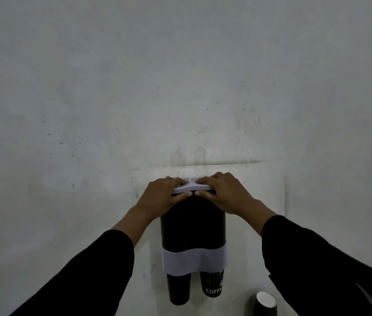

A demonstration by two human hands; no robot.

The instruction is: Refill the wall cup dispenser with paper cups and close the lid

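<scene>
We see left hand (165, 196) and right hand (224, 193) pinching white lid (191, 187) atop dispenser (194, 224), fingers (177, 181) on top, thumbs (186, 194) under edge. Body dark, white band (194, 261); two cups (178, 289) below.

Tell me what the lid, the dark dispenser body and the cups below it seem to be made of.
The lid: probably white plastic, smooth with a thin rigid edge. The dispenser body: likely dark plastic, smooth; the dim light leaves it open. The cups: paper, by their matte printed walls.
</scene>
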